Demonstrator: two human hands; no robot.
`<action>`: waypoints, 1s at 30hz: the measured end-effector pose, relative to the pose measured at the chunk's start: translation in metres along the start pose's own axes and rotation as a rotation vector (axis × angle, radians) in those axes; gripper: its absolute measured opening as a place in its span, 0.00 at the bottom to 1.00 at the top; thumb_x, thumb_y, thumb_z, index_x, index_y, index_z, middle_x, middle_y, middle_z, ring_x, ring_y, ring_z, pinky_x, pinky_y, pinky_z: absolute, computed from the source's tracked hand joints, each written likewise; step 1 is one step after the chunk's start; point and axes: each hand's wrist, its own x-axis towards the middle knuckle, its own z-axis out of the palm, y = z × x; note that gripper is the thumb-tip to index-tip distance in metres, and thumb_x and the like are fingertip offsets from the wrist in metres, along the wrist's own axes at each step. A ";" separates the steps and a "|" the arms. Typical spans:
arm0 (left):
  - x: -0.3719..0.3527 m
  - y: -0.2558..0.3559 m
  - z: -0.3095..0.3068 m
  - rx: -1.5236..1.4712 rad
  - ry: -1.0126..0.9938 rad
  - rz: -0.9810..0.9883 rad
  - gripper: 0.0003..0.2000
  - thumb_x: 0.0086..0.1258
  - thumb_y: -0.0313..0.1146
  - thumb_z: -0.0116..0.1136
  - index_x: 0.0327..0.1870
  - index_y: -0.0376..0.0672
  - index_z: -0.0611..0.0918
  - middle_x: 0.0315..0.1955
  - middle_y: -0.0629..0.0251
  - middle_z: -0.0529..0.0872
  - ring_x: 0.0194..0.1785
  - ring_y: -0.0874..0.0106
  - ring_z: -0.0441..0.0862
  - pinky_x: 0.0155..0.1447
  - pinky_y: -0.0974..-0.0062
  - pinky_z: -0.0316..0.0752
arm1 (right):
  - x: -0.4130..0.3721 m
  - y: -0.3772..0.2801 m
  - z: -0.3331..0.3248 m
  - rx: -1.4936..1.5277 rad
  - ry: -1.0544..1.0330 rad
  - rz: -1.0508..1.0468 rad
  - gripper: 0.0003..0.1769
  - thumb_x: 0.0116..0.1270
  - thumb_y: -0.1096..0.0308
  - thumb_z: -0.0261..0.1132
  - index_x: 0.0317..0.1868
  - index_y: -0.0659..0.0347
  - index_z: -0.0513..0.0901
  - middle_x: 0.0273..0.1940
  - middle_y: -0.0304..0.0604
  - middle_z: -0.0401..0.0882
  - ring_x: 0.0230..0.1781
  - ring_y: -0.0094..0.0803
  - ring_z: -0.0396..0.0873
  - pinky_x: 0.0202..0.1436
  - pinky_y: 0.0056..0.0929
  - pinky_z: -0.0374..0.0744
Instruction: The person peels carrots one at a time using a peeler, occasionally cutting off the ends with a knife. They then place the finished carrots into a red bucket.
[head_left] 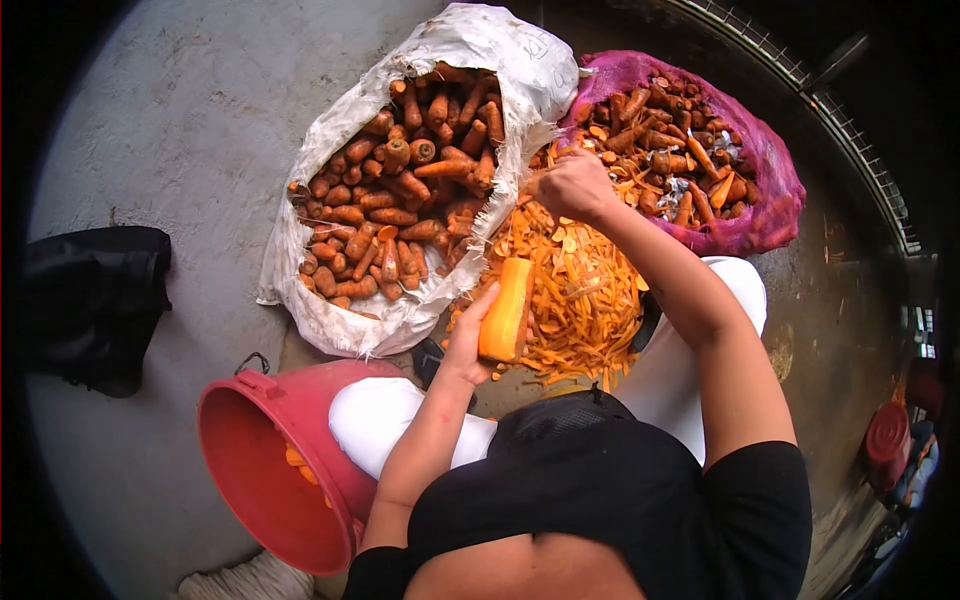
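My left hand point(468, 338) holds a thick, peeled orange carrot point(507, 310), its fingers wrapped round the lower left side. Further up and to the right, my right hand point(573, 186) is closed in a fist above the heap of orange peelings point(580, 290); what it grips, if anything, is too small to make out. Left of the peelings, an open white sack point(330, 145) is full of unpeeled carrots point(395, 155). Beyond my right hand lies a purple mesh sack point(775, 190) with carrots and scraps.
A red bucket point(225, 400) lies tipped at the lower left with some orange pieces inside. Black cloth point(95, 300) rests on the grey floor at the left. Another red container point(887, 440) stands at the far right, near a metal grating point(850, 140).
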 end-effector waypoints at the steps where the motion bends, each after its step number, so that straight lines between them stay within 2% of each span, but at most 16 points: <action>1: -0.004 0.005 0.010 -0.034 -0.026 0.013 0.22 0.76 0.50 0.44 0.54 0.39 0.73 0.36 0.56 0.83 0.34 0.67 0.84 0.32 0.73 0.81 | -0.001 0.006 0.001 -0.011 -0.206 0.169 0.17 0.60 0.61 0.53 0.17 0.54 0.83 0.17 0.47 0.80 0.16 0.41 0.77 0.40 0.40 0.75; 4: -0.001 0.009 0.012 -0.070 0.046 0.058 0.22 0.76 0.50 0.44 0.56 0.39 0.72 0.38 0.54 0.82 0.35 0.66 0.84 0.37 0.68 0.83 | -0.001 0.000 -0.004 0.019 -0.119 0.340 0.19 0.61 0.61 0.53 0.17 0.56 0.83 0.17 0.48 0.79 0.18 0.44 0.79 0.40 0.41 0.74; 8: 0.010 0.011 0.003 -0.128 0.057 0.093 0.23 0.76 0.50 0.44 0.58 0.40 0.72 0.41 0.55 0.82 0.38 0.64 0.84 0.43 0.63 0.83 | 0.004 -0.022 -0.027 0.349 0.046 0.295 0.23 0.64 0.54 0.56 0.16 0.55 0.85 0.13 0.44 0.76 0.13 0.38 0.78 0.27 0.36 0.77; 9: 0.012 0.011 -0.001 -0.130 0.071 0.095 0.22 0.76 0.50 0.44 0.58 0.40 0.72 0.42 0.56 0.82 0.39 0.65 0.84 0.44 0.62 0.83 | 0.003 -0.029 -0.029 0.430 0.161 0.222 0.21 0.63 0.53 0.59 0.16 0.54 0.86 0.11 0.42 0.75 0.11 0.35 0.77 0.22 0.32 0.76; 10: 0.014 0.011 -0.004 -0.132 0.086 0.095 0.22 0.75 0.50 0.45 0.58 0.40 0.72 0.43 0.57 0.82 0.40 0.65 0.84 0.44 0.62 0.82 | 0.001 -0.036 -0.030 0.503 0.235 0.130 0.20 0.61 0.55 0.59 0.15 0.53 0.85 0.12 0.43 0.75 0.12 0.37 0.76 0.22 0.33 0.76; 12: 0.015 0.009 0.000 -0.155 0.128 0.181 0.22 0.76 0.49 0.43 0.56 0.39 0.73 0.42 0.56 0.82 0.42 0.63 0.83 0.46 0.60 0.82 | -0.004 -0.049 -0.032 0.627 0.229 -0.084 0.18 0.60 0.59 0.61 0.14 0.53 0.82 0.13 0.37 0.76 0.14 0.32 0.74 0.28 0.33 0.73; 13: 0.016 0.009 0.004 -0.165 0.146 0.223 0.21 0.76 0.48 0.42 0.55 0.38 0.74 0.42 0.55 0.83 0.43 0.61 0.83 0.47 0.60 0.82 | -0.007 -0.055 -0.031 0.619 0.226 -0.158 0.16 0.58 0.61 0.61 0.14 0.53 0.82 0.13 0.37 0.76 0.15 0.31 0.74 0.28 0.33 0.72; 16: 0.022 0.012 -0.001 -0.269 0.141 0.081 0.20 0.76 0.47 0.42 0.55 0.40 0.75 0.44 0.58 0.83 0.45 0.62 0.83 0.49 0.62 0.81 | -0.016 -0.071 -0.035 0.629 0.268 -0.330 0.15 0.53 0.65 0.62 0.10 0.54 0.75 0.14 0.38 0.73 0.17 0.33 0.73 0.27 0.32 0.69; 18: 0.021 0.010 0.004 -0.258 0.169 0.087 0.20 0.77 0.47 0.41 0.55 0.39 0.75 0.44 0.58 0.83 0.46 0.63 0.83 0.49 0.64 0.81 | -0.019 -0.075 -0.037 0.622 0.246 -0.384 0.17 0.53 0.65 0.63 0.09 0.54 0.72 0.13 0.38 0.72 0.17 0.35 0.72 0.27 0.33 0.68; 19: 0.020 0.010 0.009 -0.256 0.190 0.081 0.20 0.77 0.47 0.41 0.54 0.39 0.75 0.44 0.58 0.83 0.46 0.62 0.83 0.49 0.64 0.81 | -0.020 -0.078 -0.038 0.641 0.289 -0.393 0.19 0.53 0.65 0.64 0.08 0.54 0.68 0.12 0.37 0.69 0.17 0.36 0.72 0.27 0.33 0.68; 25: 0.020 0.007 0.003 -0.205 0.113 0.084 0.22 0.77 0.49 0.37 0.56 0.39 0.74 0.42 0.54 0.83 0.40 0.63 0.84 0.41 0.64 0.82 | -0.018 -0.079 -0.032 0.643 0.323 -0.412 0.18 0.54 0.65 0.63 0.08 0.53 0.70 0.12 0.36 0.70 0.15 0.34 0.70 0.26 0.33 0.68; 29: 0.010 -0.001 -0.013 -0.069 -0.023 0.022 0.24 0.77 0.50 0.37 0.56 0.37 0.73 0.39 0.54 0.82 0.36 0.65 0.83 0.36 0.65 0.81 | -0.007 -0.047 -0.009 0.452 0.288 -0.211 0.18 0.56 0.65 0.60 0.09 0.50 0.74 0.10 0.33 0.71 0.12 0.27 0.69 0.26 0.29 0.69; 30: 0.009 -0.001 -0.011 -0.042 -0.001 0.022 0.24 0.77 0.50 0.37 0.56 0.37 0.73 0.38 0.54 0.82 0.36 0.66 0.83 0.35 0.65 0.81 | -0.004 -0.034 -0.018 0.383 0.183 -0.131 0.21 0.59 0.61 0.59 0.07 0.49 0.76 0.10 0.33 0.73 0.11 0.30 0.72 0.32 0.33 0.74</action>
